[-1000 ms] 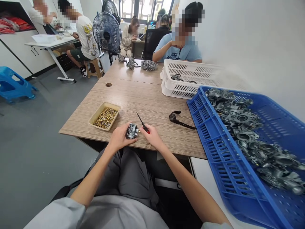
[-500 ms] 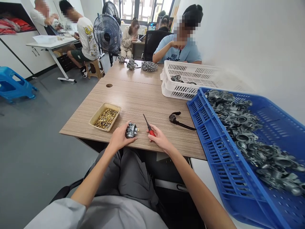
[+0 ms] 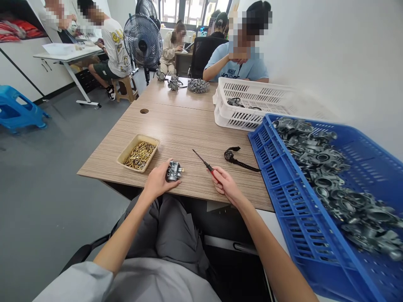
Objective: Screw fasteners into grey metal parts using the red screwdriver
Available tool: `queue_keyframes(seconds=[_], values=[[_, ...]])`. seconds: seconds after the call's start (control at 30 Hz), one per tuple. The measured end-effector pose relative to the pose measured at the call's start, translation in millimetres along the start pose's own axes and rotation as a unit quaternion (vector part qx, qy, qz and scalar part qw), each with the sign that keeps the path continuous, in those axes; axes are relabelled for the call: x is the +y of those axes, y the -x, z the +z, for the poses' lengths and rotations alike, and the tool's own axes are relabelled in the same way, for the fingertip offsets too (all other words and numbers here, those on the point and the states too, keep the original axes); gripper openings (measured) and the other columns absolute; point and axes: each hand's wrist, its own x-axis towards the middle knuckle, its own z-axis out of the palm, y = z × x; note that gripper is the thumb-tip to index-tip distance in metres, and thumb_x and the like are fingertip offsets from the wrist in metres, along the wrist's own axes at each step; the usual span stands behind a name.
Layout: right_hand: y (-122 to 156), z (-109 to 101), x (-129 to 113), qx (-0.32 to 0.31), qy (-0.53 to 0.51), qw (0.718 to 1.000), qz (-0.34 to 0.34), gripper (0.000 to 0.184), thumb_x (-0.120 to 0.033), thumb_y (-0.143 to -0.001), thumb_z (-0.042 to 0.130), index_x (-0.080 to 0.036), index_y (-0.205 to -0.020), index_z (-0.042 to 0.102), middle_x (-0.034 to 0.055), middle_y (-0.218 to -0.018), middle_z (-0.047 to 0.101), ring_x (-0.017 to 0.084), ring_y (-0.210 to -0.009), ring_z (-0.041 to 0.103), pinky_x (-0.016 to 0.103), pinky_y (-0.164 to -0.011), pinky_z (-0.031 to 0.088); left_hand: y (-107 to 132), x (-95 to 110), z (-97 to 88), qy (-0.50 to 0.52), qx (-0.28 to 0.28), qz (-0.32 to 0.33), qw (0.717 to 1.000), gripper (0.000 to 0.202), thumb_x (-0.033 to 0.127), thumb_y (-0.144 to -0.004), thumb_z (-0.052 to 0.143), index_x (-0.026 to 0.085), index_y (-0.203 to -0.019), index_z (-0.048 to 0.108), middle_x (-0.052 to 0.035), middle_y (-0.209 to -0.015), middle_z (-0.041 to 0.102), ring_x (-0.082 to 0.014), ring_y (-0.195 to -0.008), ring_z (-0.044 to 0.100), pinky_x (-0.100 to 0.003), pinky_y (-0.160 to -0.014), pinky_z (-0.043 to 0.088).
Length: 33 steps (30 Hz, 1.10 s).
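Near the table's front edge, my left hand (image 3: 158, 181) is closed around a silver carburetor body (image 3: 173, 171), thumb along its near side. A small brass fitting sticks out of the carburetor's right side. To the right, my right hand (image 3: 226, 184) grips the red handle of a screwdriver (image 3: 206, 165), whose thin dark shaft points up and to the left over the tabletop. Beyond my left hand sits a cream tray (image 3: 121, 160) full of small brass jets or screws (image 3: 140, 155).
A black wristwatch (image 3: 229, 155) lies right of the screwdriver. A blue crate (image 3: 283, 201) of carburetor bodies stands at the right, with a white crate (image 3: 237, 121) behind it. Across the table (image 3: 176, 121) sits a co-worker in blue (image 3: 214, 65); a fan (image 3: 143, 42) stands beyond.
My right hand has moved right with the screwdriver, away from the carburetor, and the shaft now leans further left. My left hand keeps its hold in the same place.
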Motion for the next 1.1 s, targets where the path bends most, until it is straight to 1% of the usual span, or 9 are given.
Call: queue_keyframes(seconds=[0.07, 0.13, 0.2, 0.3, 0.4, 0.5, 0.67, 0.83, 1.1], values=[[0.1, -3.0, 0.0, -0.008, -0.026, 1.000, 0.007, 0.046, -0.051, -0.083, 0.080, -0.023, -0.116, 0.066, -0.0045, -0.071, 0.053, 0.008, -0.050, 0.033, 0.019, -0.038, 0.024, 0.1, -0.7, 0.7, 0.000, 0.002, 0.002, 1.000, 0.089, 0.047, -0.081, 0.086, 0.024, -0.157, 0.044, -0.0124, -0.148, 0.065, -0.0344, -0.131, 0.066, -0.045, -0.108, 0.054], [0.0, -6.6, 0.9, -0.008, -0.048, 0.999, 0.013, 0.050, -0.051, -0.081, 0.081, -0.023, -0.120, 0.066, -0.0031, -0.072, 0.057, 0.009, -0.051, 0.037, 0.019, -0.039, 0.027, 0.1, -1.4, 1.2, 0.002, 0.002, 0.004, 1.000, 0.088, 0.047, -0.082, 0.086, 0.024, -0.157, 0.044, -0.0123, -0.150, 0.064, -0.0345, -0.132, 0.066, -0.046, -0.108, 0.054], [-0.1, -10.0, 2.0, 0.001, -0.061, 0.998, 0.017, 0.046, -0.053, -0.082, 0.079, -0.023, -0.115, 0.066, -0.0036, -0.067, 0.057, 0.008, -0.049, 0.035, 0.018, -0.038, 0.025, 0.0, -1.8, 1.3, 0.003, 0.002, 0.006, 1.000, 0.088, 0.046, -0.082, 0.086, 0.024, -0.156, 0.044, -0.0122, -0.151, 0.063, -0.0344, -0.134, 0.065, -0.045, -0.109, 0.054], [-0.4, -13.6, 3.2, 0.025, -0.071, 0.997, 0.025, 0.038, -0.054, -0.084, 0.075, -0.021, -0.099, 0.066, -0.0052, -0.057, 0.052, 0.007, -0.044, 0.028, 0.017, -0.035, 0.020, -0.3, -2.1, 1.5, 0.002, 0.000, 0.012, 1.000, 0.088, 0.045, -0.082, 0.085, 0.024, -0.157, 0.044, -0.0122, -0.153, 0.062, -0.0340, -0.136, 0.064, -0.045, -0.110, 0.053], [-0.4, -15.2, 3.3, 0.033, -0.071, 0.996, 0.033, 0.034, -0.053, -0.086, 0.070, -0.020, -0.092, 0.065, -0.0068, -0.050, 0.046, 0.006, -0.039, 0.022, 0.016, -0.032, 0.016, -0.3, -2.2, 1.6, -0.003, -0.002, 0.014, 1.000, 0.088, 0.046, -0.082, 0.085, 0.024, -0.157, 0.043, -0.0125, -0.153, 0.061, -0.0342, -0.136, 0.064, -0.045, -0.110, 0.053], [-0.1, -15.5, 3.3, 0.033, -0.066, 0.997, 0.040, 0.032, -0.051, -0.087, 0.068, -0.020, -0.090, 0.065, -0.0071, -0.047, 0.046, 0.005, -0.037, 0.019, 0.015, -0.030, 0.016, -0.1, -1.8, 1.7, -0.007, -0.004, 0.012, 1.000, 0.089, 0.045, -0.082, 0.086, 0.024, -0.157, 0.043, -0.0129, -0.153, 0.061, -0.0345, -0.137, 0.063, -0.045, -0.110, 0.053], [-0.5, -15.3, 4.2, 0.044, -0.078, 0.995, 0.035, 0.031, -0.050, -0.087, 0.069, -0.019, -0.091, 0.064, -0.0069, -0.046, 0.047, 0.005, -0.036, 0.021, 0.014, -0.028, 0.018, 0.2, -1.4, 1.6, -0.011, -0.007, 0.011, 1.000, 0.088, 0.045, -0.083, 0.085, 0.023, -0.157, 0.042, -0.0129, -0.154, 0.061, -0.0350, -0.137, 0.063, -0.046, -0.110, 0.053], [-1.6, -14.8, 4.5, 0.045, -0.071, 0.996, 0.042, 0.031, -0.049, -0.086, 0.070, -0.019, -0.088, 0.063, -0.0065, -0.046, 0.049, 0.004, -0.034, 0.022, 0.013, -0.027, 0.020, 0.6, -1.8, 2.3, -0.019, -0.009, 0.015, 1.000, 0.088, 0.047, -0.086, 0.083, 0.023, -0.158, 0.040, -0.0130, -0.154, 0.060, -0.0350, -0.137, 0.063, -0.047, -0.110, 0.053], [-1.3, -14.2, 3.9, 0.049, -0.065, 0.996, 0.032, 0.030, -0.049, -0.086, 0.069, -0.019, -0.088, 0.063, -0.0059, -0.047, 0.050, 0.005, -0.034, 0.024, 0.013, -0.027, 0.022, 0.7, -1.5, 2.5, -0.023, -0.003, 0.021, 0.999, 0.089, 0.046, -0.085, 0.084, 0.023, -0.159, 0.040, -0.0141, -0.153, 0.061, -0.0346, -0.136, 0.064, -0.047, -0.109, 0.054]])
